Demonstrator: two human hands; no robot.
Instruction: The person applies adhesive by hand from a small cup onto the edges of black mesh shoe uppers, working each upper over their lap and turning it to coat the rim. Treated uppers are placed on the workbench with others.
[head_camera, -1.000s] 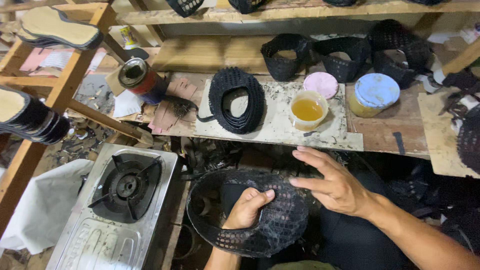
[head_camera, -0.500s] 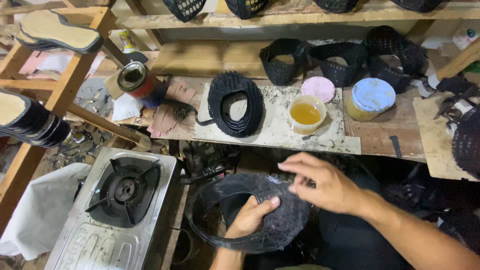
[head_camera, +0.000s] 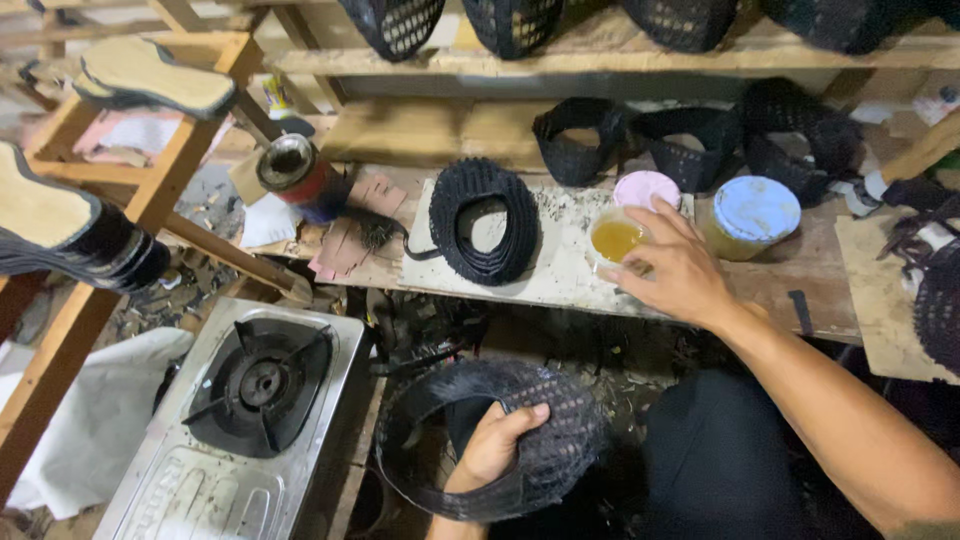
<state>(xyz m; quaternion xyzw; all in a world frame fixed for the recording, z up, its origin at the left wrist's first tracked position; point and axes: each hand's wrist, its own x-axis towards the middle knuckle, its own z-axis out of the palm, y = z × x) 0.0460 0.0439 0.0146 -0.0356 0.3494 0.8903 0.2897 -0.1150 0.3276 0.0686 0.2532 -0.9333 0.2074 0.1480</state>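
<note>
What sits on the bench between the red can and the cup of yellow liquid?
In the head view, between the red can and the cup of yellow liquid lies a black woven shoe upper on a pale board, with a small brush nearer the can.

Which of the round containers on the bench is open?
The small cup of amber liquid by the right hand; the jar beside it has a blue lid.

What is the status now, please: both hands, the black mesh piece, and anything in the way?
Left hand grips black mesh shoe upper at lap. Right hand at cup of yellow liquid on bench. Path clear.
</note>
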